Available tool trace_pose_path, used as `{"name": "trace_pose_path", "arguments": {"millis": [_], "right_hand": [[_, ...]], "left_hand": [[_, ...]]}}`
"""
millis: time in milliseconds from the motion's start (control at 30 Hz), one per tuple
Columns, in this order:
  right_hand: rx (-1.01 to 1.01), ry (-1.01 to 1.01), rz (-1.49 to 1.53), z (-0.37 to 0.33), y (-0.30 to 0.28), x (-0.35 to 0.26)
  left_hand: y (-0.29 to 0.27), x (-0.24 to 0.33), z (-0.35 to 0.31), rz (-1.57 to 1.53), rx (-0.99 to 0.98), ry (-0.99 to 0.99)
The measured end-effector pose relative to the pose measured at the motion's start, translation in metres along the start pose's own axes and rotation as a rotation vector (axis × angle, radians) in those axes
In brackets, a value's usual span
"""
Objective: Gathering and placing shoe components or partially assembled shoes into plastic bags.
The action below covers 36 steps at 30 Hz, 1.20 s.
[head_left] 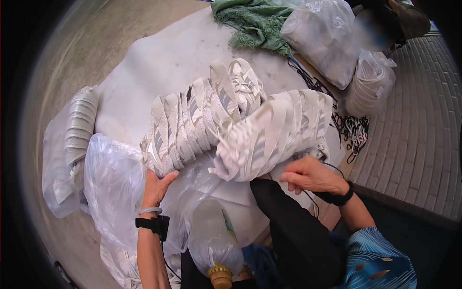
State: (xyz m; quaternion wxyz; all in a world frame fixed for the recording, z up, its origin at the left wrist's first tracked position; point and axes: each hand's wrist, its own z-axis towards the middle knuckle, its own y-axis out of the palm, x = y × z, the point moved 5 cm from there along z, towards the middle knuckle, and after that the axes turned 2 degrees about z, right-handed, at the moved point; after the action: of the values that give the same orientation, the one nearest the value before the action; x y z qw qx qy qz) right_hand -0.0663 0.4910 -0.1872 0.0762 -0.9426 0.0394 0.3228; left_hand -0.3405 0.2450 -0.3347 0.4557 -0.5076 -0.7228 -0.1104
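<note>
A long row of nested white shoe uppers (pixel 185 120) with grey stripes lies on the white sheet in front of me. My left hand (pixel 158 187) is closed around its near left end, thumb showing and other fingers hidden beneath. Beside it on the right, a second nested bundle of white shoe uppers (pixel 284 132) lies tilted, its loose laces bunched at the near left end. Just off the lower right side of this bundle is my right hand (pixel 315 179), fingers curled together. Whatever they may pinch is too small or hidden to make out.
A clear plastic bag (pixel 115 176) spreads under the left bundle. An upturned plastic bottle (pixel 211 236) stands close to me. At far left lies a wrapped bundle (pixel 79 125). Beyond are green sacking (pixel 255 26), stuffed bags (pixel 322 38), dark laces (pixel 344 127) and another person (pixel 409 21).
</note>
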Motion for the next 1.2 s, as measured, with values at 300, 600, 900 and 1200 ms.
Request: {"name": "trace_pose_path", "arguments": {"millis": [300, 600, 900, 1200], "right_hand": [[-0.111, -0.705, -1.094, 0.086, 0.106, -0.055], [0.093, -0.829, -1.943, 0.134, 0.127, 0.017], [-0.007, -0.583, -1.738, 0.101, 0.053, 0.076], [-0.090, -0.506, -1.572, 0.117, 0.011, 0.077]], "left_hand": [[-0.001, -0.001, 0.004, 0.006, 0.017, -0.059], [0.005, -0.001, 0.004, -0.080, -0.012, -0.050], [0.001, 0.000, 0.001, -0.127, 0.025, 0.027], [0.000, -0.005, 0.003, -0.033, 0.066, 0.046]]}}
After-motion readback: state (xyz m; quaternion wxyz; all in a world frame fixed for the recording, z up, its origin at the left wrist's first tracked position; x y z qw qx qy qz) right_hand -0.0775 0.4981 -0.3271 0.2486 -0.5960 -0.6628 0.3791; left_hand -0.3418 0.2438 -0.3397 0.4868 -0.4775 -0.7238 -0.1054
